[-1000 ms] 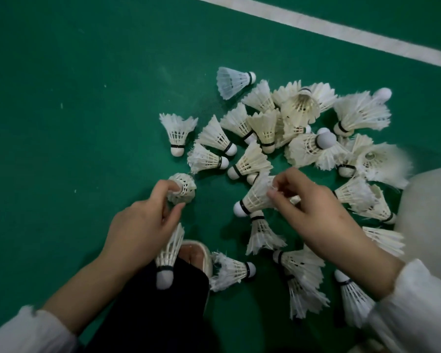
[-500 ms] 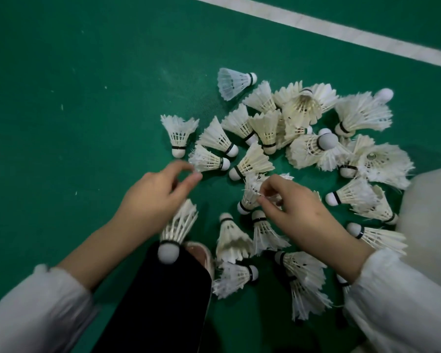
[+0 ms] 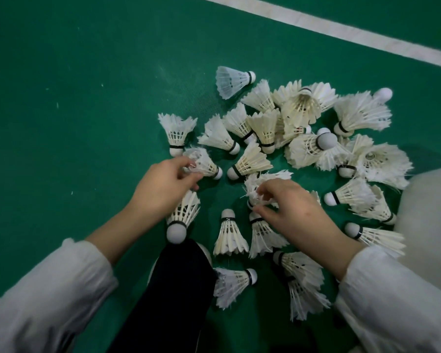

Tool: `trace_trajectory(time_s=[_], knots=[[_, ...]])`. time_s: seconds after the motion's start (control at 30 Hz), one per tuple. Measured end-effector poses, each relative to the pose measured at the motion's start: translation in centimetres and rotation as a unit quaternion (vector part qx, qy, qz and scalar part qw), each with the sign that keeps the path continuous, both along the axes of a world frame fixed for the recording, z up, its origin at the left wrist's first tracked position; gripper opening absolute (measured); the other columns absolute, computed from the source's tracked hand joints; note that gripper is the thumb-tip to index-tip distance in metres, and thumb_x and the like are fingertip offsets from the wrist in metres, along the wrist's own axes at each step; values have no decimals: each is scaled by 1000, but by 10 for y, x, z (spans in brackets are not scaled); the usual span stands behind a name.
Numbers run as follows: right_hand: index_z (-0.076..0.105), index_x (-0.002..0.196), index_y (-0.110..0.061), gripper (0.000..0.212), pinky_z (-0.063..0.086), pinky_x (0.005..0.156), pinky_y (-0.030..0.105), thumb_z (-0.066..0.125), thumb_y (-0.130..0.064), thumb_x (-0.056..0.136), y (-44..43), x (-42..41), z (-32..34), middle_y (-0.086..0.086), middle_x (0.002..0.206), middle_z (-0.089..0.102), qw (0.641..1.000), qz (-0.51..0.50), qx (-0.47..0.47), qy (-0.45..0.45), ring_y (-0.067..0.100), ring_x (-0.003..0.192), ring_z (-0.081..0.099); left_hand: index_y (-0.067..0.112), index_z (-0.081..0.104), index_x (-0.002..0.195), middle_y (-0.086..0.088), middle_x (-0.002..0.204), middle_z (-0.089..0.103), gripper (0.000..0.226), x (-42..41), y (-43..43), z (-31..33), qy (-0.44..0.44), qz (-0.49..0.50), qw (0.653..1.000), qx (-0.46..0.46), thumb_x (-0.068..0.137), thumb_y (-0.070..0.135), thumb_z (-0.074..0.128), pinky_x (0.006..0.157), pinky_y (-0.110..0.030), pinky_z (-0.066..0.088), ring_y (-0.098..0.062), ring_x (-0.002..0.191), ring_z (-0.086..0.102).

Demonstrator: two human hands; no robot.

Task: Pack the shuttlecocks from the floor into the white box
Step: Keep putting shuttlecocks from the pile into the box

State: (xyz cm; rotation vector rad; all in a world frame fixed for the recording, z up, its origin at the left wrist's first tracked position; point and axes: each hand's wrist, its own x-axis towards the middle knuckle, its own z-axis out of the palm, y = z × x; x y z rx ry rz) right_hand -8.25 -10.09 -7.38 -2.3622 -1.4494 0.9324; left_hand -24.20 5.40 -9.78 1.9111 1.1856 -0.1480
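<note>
Left hand (image 3: 163,186): I see it pinching a frayed shuttlecock (image 3: 204,163); a second shuttlecock (image 3: 185,215) tucked under its palm
Right hand (image 3: 298,212): pinching a ragged shuttlecock (image 3: 261,183) by its feathers
Pile of shuttlecocks (image 3: 303,128): on the green floor (image 3: 74,103) beyond both hands

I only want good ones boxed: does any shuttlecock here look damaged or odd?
The bluish shuttlecock at the pile's far edge has a mesh skirt, unlike the feathered rest. The ragged shuttlecock pinched by the right hand has bent, splayed feathers.
</note>
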Motion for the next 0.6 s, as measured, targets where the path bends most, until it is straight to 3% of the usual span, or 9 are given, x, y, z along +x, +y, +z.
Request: trace_trajectory(time_s=[0.1,0.2,0.33,0.47,0.6], knots=[[57,97,-12,19,27,70,25,52,-29,91,-2,2,-4,1,97,57,999,15,1,-41,20,99,48,28,59,107,11,90,66,26,-7,-7,13,33,-45,996,68,87,44,54,62,-33,51,-10,61,57],[61,86,-11,17,35,74,32,56,-27,89,-3,5,-5,2,89,61,997,15,37,-65,23,93,48,30,58,105,10,95,63,30,-7,-14,25,51,-81,989,112,86,52,50,63,-31,47,-17,70,54],[69,75,-13,14,45,71,40,67,-26,81,-2,11,3,-3,74,66,989,12,104,-100,25,83,48,32,62,98,14,97,64,26,-2,-20,37,37,-122,979,158,87,52,49,60,-27,41,-10,79,51],[71,85,-18,17,39,67,33,63,-33,84,1,22,31,-6,82,67,989,7,100,-111,20,85,46,36,62,92,18,94,62,18,11,-19,55,29,-158,971,180,88,49,51,58,-25,40,-5,77,47],[65,95,-18,18,43,70,28,54,-32,90,-3,46,71,-7,93,61,987,57,102,-111,15,91,55,33,63,95,19,94,61,20,36,-15,89,9,-217,956,198,88,47,51,61,-26,40,-5,80,50]])
